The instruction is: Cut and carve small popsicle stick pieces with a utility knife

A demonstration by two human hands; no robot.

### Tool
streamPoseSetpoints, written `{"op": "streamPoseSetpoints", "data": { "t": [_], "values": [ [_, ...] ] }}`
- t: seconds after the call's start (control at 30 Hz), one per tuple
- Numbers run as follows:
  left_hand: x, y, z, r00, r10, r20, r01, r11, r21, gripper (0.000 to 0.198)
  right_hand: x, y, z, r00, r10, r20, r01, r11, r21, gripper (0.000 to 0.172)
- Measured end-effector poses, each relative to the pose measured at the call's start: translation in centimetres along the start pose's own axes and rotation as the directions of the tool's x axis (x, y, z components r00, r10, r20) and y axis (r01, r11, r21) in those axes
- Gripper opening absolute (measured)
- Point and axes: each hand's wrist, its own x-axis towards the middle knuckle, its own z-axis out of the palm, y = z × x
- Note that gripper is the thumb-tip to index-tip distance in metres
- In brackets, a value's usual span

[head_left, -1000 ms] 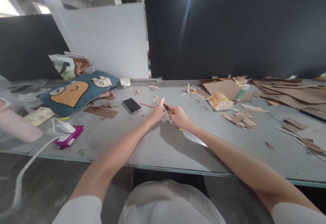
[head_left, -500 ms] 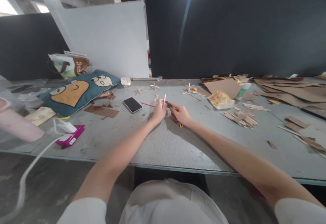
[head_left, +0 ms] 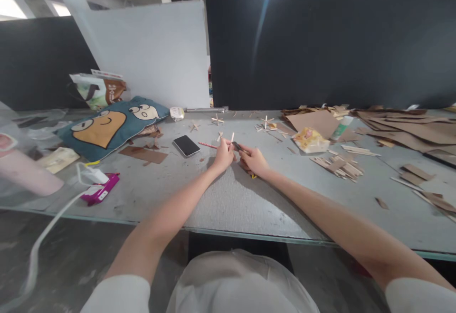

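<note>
My left hand pinches a thin pale wooden stick, which points up from the fingertips. Close on its right, my right hand is closed round a small dark tool with a yellow part; the tool's tip meets the stick at the left fingers. A red and white striped stick lies just left of my left hand. Beyond the hands are small star shapes made of crossed sticks, and another with an upright stick. The exact contact between tool and stick is too small to make out.
A black phone, a blue pillow and a magenta power strip are on the left. On the right lie a yellow packet, a glue tube, a stick pile and cardboard sheets.
The view has shifted slightly. The stick in my left hand now leans a little to the right; both hands stay together in nearly the same place.
</note>
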Motion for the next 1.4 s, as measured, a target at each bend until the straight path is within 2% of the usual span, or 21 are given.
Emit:
{"op": "streamPoseSetpoints", "data": {
  "t": [0.4,0.57,1.13,1.27,1.4],
  "values": [
    [-0.1,-0.1,0.0,1.0,-0.002,-0.021,0.002,1.0,-0.022,0.015,0.1,0.2,-0.1,1.0,-0.015,-0.002,0.015,1.0,-0.007,0.049],
    [-0.1,0.0,-0.1,1.0,-0.008,-0.012,0.007,1.0,-0.021,0.012,0.3,0.3,0.0,1.0,-0.018,-0.005,0.018,1.0,-0.011,0.048],
    [-0.5,0.4,-0.3,1.0,-0.013,-0.004,0.013,1.0,-0.007,0.019,0.0,-0.1,0.2,1.0,0.015,0.011,-0.015,1.0,0.001,0.046],
    [-0.1,0.2,-0.2,0.999,-0.036,0.001,0.036,0.999,0.001,0.023,0.1,-0.4,0.2,0.999,0.028,0.019,-0.028,1.0,-0.012,0.044],
    [0.9,0.0,-0.1,0.994,-0.098,0.04,0.098,0.995,-0.007,0.03,1.4,-1.3,-0.5,0.993,0.086,0.081,-0.083,0.996,-0.038,0.037]
  ]
}}
